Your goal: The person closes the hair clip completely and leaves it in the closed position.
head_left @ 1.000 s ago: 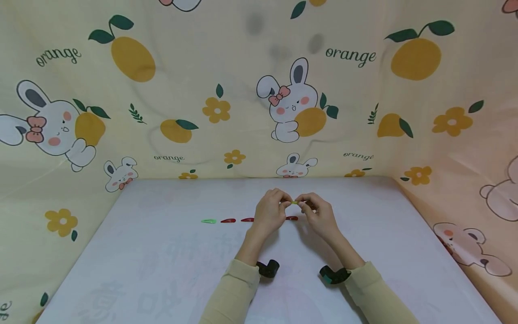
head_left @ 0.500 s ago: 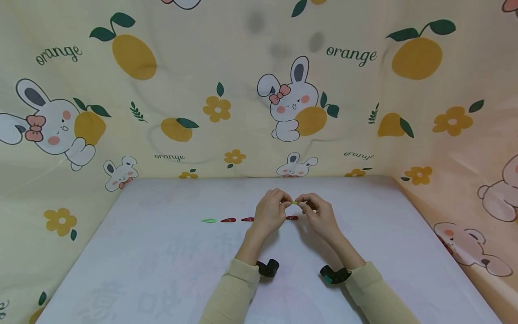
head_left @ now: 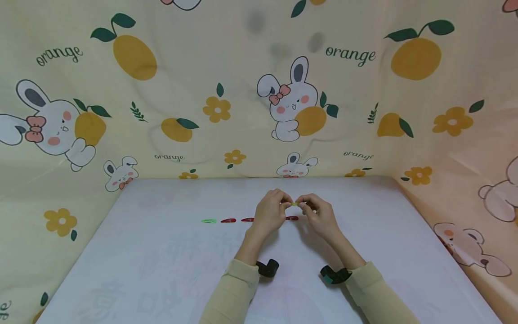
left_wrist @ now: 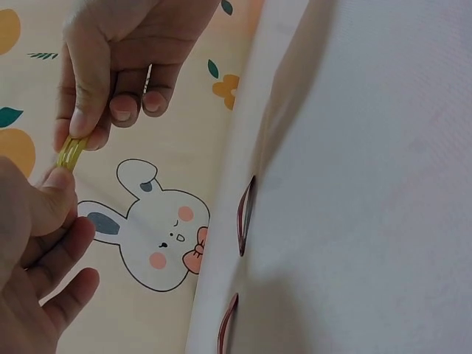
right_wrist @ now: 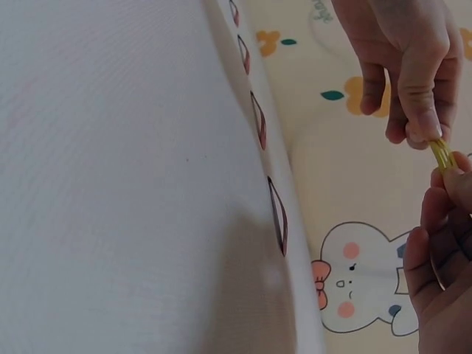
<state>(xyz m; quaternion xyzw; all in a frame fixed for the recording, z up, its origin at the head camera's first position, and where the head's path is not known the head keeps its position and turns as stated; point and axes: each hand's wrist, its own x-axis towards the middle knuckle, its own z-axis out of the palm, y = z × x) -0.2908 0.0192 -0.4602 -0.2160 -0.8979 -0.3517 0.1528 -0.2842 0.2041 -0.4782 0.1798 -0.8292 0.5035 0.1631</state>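
Note:
A small yellow hair clip is held above the table between both hands. My left hand pinches one end between thumb and fingertips, and my right hand pinches the other. Up close in the left wrist view, the yellow clip bridges the two thumbs. Below the hands, a row of snap hair clips lies on the table: a green clip at the left end, then a red clip, another red clip partly behind my left hand, and a dark red clip under the hands.
The white table ends at a back edge against a cream curtain printed with rabbits and oranges. A black wrist camera sits on the left wrist, and another wrist camera on the right.

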